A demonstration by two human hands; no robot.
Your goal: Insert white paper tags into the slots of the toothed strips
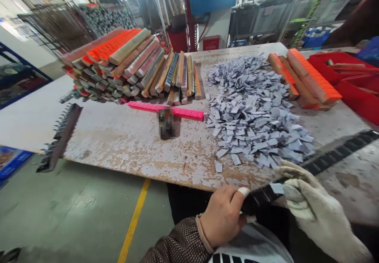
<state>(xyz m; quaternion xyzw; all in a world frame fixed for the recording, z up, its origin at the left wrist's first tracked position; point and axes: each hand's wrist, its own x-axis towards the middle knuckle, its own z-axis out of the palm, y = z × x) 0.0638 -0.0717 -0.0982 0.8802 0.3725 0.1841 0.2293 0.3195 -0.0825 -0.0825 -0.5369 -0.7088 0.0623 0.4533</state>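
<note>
Two hands: left hand (223, 211) bare, right hand (314, 204) white-gloved; both at near edge of worktop (142, 148), right of centre.
Left fingers: wrapped on near end of black bar (260, 198); white cover (244, 192) on thumb tip.
Right fingers: drawn in narrow, grey chip (277, 188) at the tips. Can't tell if it's pinched or only pressed on the bar.
Black bar: between the hands, tilted, up toward the right. Segmented dark length (343, 152) shows past right hand; can't tell if same piece, right hand covers the join.
Chip pile (251, 113): loose heap on right half, beyond the hands; few strays at its near left.
Pink bar (145, 106): flat mid-worktop, right end just beside chip pile.
Pixelated object (166, 124): at pink bar's near side, can't identify.
Bar stack (118, 64): back left, several layers, mixed colours, some orange-faced.
Orange-faced bars (314, 75): right of chip pile, with plain wood between.
Toothed strip (66, 133): across left near edge, chips sticking out along its left side.
Red bags (358, 97): far right.
Floor (89, 215): green, yellow line (134, 219).
</note>
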